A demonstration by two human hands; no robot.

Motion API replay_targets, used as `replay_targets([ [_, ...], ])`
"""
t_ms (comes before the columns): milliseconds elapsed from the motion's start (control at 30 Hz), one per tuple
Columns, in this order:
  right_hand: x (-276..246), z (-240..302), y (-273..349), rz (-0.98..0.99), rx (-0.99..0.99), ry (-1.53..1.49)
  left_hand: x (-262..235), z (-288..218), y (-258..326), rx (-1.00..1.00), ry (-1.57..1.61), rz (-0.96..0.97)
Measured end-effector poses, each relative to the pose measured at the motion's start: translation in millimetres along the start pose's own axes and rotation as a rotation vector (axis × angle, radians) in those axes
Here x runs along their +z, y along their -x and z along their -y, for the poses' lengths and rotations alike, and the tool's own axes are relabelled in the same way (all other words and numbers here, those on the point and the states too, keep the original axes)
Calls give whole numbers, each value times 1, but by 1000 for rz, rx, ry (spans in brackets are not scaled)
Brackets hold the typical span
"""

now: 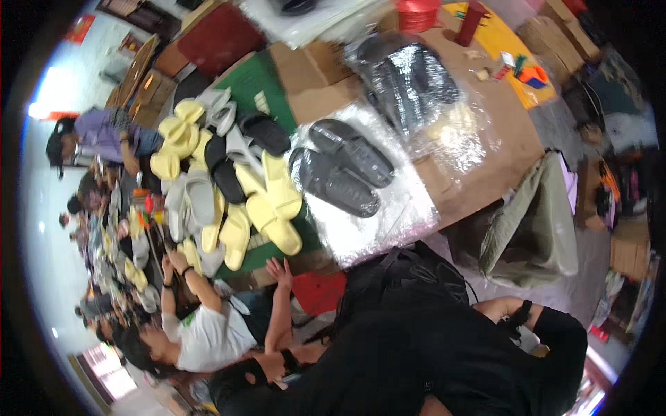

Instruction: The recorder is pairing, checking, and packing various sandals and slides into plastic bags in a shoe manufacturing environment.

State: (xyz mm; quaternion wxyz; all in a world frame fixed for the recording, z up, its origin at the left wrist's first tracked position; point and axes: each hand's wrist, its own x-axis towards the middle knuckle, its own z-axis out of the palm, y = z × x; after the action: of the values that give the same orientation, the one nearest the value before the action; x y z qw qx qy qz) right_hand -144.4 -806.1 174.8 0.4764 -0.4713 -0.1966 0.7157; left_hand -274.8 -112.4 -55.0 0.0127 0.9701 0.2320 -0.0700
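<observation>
Laid side by side on the clear crinkled plastic sheet (378, 229): 2 dark grey rubber slippers (343, 166), seemingly 1 pair set out. Just beside, on the green mat (257, 83), heaped yellow, white and black foam slippers (274, 201) (plenty left, unpaired). Left hand and right hand hidden under black clothing; impossible to tell any grip.

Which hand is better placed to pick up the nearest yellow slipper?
Left, probably: the left hand is spread open just below the yellow slipper; the right hand is out of sight.
</observation>
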Motion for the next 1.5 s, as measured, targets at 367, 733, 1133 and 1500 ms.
replay_targets([
  [367, -161, 235, -88, -564, 177, 332, 1, -74, -22, -119, 1005, -513],
  [733, -117, 304, -197, -590, -474, -455, -219, -217, -84, 58, 1240, 1038],
  [1133, -53, 308, -219, -683, -410, 171, -225, -305, -128, -156, 2420, 1346],
  [1500, -88, 212, -142, -1055, -54, -603, -288, -313, -104, -342, 2358, 994],
])
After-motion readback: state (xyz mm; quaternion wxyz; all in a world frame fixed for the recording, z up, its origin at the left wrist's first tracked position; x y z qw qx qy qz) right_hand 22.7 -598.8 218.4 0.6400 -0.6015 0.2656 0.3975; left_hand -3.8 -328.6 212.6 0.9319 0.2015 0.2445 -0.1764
